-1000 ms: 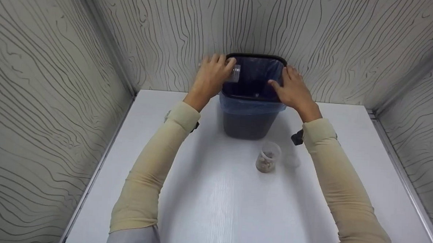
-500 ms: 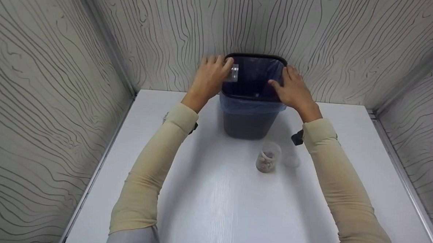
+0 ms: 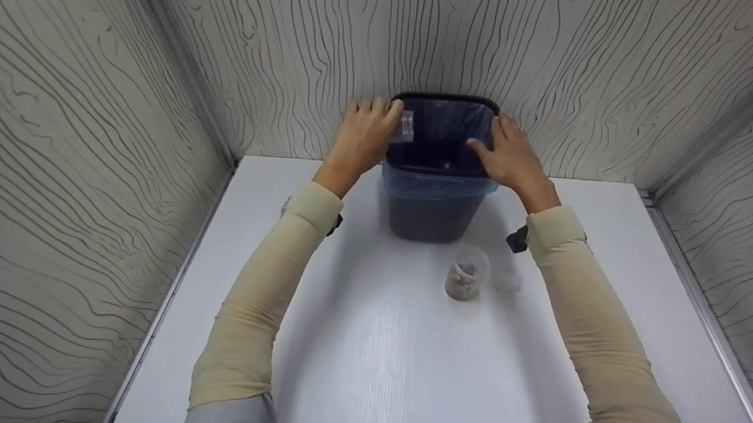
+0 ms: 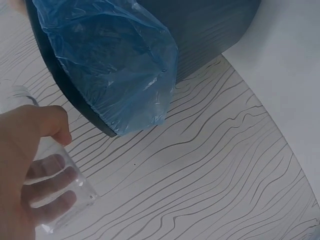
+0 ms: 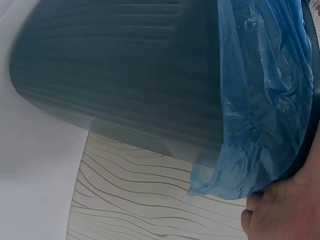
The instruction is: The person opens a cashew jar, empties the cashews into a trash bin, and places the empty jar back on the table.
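Observation:
A grey trash bin (image 3: 432, 219) with a dark rim and a blue plastic liner (image 3: 438, 186) folded over it stands against the back wall. My left hand (image 3: 362, 134) grips a clear jar (image 3: 407, 127) lying on its side, its threaded mouth over the bin's left rim. In the left wrist view the jar (image 4: 82, 192) is see-through, my fingers showing behind it. My right hand (image 3: 513, 155) holds the bin's right rim, thumb inside and fingers outside; the right wrist view shows curled fingertips (image 5: 252, 220) beside the liner. The bin's bottom is too dark to make out.
In front of the bin, a clear container (image 3: 461, 284) with pale pebble-like pieces stands upright and open on the white table (image 3: 370, 364). A clear round lid (image 3: 507, 281) lies to its right. Patterned walls enclose the table at the back and sides.
My left hand has shifted slightly left and down with the jar, drawing its mouth a little back from the bin's middle. The right hand has stayed on the rim.

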`<state>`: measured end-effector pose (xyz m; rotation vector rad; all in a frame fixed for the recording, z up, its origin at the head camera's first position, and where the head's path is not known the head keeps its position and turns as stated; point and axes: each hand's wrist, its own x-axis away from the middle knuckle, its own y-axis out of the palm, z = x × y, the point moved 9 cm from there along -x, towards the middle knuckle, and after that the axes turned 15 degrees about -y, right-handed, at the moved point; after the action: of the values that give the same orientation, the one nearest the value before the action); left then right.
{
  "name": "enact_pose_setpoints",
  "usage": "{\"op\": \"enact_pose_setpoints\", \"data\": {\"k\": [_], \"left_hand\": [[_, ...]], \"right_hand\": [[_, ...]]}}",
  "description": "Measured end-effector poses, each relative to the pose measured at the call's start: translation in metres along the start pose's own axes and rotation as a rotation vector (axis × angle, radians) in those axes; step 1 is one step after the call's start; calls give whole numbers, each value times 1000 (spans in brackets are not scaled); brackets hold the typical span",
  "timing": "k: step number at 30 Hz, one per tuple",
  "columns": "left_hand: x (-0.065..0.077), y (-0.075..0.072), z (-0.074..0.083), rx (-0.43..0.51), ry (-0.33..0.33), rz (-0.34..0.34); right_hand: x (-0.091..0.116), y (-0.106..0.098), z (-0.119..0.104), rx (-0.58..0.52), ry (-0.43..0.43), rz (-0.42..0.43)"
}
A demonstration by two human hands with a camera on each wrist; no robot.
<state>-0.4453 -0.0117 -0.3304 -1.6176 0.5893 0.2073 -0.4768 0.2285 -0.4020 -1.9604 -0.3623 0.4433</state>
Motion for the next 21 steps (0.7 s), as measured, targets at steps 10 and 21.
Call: {"op": "enact_pose_setpoints", "data": {"k": [10,21], "left_hand": [[1,-1,-2,84,-12,-12],[6,-2,-6,143,-24,10]], "right_hand": [[0,1,1,4,4,-17],[0,1,1,2,3,-9]]}}
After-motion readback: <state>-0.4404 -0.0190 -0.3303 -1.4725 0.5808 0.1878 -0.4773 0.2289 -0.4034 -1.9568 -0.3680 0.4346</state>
